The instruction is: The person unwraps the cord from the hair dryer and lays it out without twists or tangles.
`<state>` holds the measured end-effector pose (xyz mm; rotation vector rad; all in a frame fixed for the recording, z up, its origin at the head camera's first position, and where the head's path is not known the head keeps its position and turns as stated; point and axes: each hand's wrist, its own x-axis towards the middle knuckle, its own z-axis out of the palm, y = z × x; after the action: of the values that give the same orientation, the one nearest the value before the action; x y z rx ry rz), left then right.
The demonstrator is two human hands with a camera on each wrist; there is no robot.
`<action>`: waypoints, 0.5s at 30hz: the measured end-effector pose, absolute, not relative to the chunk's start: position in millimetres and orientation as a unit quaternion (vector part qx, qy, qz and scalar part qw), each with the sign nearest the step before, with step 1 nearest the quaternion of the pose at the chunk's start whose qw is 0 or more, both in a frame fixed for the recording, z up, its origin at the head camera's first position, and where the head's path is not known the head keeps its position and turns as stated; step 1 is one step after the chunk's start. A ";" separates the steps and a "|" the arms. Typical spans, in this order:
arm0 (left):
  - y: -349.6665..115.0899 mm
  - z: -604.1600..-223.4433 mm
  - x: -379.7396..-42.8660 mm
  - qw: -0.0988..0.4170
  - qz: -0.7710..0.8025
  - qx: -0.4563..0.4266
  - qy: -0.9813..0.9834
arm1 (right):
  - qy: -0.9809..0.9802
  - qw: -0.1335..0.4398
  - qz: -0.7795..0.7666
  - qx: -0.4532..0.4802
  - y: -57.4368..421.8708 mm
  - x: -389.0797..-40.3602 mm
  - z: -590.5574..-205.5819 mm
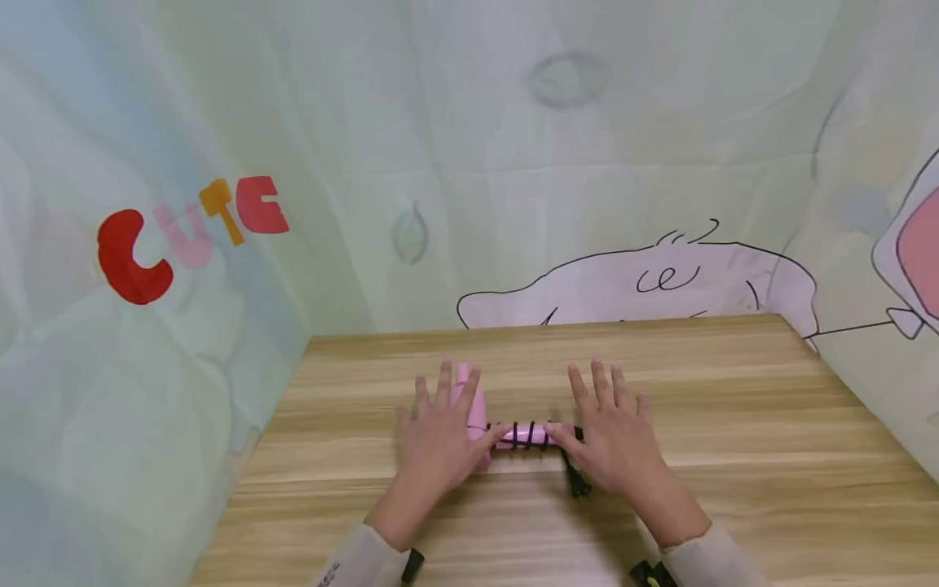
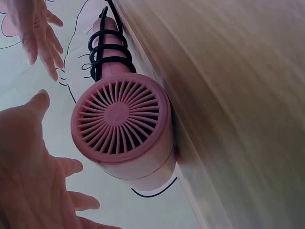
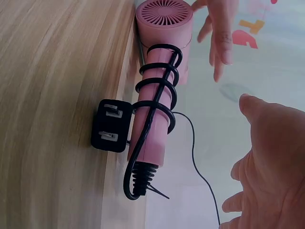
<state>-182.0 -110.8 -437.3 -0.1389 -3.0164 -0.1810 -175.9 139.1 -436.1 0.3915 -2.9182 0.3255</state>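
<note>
A pink hair dryer point(image 1: 477, 412) lies on the wooden table, its handle point(image 3: 151, 119) pointing right in the head view. Its black cord point(image 3: 164, 83) is coiled around the handle, and the black two-pin plug point(image 3: 111, 126) rests beside the handle's end. My left hand point(image 1: 438, 444) hovers over the dryer's body with fingers spread, hiding part of it. My right hand point(image 1: 614, 440), also spread, is above the handle's end. In the left wrist view the round vented back point(image 2: 119, 117) of the dryer shows, with a gap between it and the left hand.
The wooden table point(image 1: 352, 505) ends at a far edge against a printed cloth backdrop point(image 1: 455, 163). Coloured letters point(image 1: 135, 257) show on the cloth at the left, and a drawn white figure point(image 1: 601, 285) shows behind the table.
</note>
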 end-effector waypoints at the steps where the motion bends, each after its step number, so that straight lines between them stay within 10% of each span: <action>1: -111.6 -437.7 -182.3 0.054 -0.053 -0.042 -0.996 | -0.981 0.088 0.112 0.133 138.1 -175.5 -436.4; 15: -112.6 -439.3 -189.3 0.004 -0.109 -0.050 -0.993 | -0.981 0.075 0.113 0.140 136.9 -170.5 -438.1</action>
<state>-189.3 -112.6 -439.3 -0.1562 -3.1101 -0.3419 -170.5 136.9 -438.1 0.4213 -2.9426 0.3396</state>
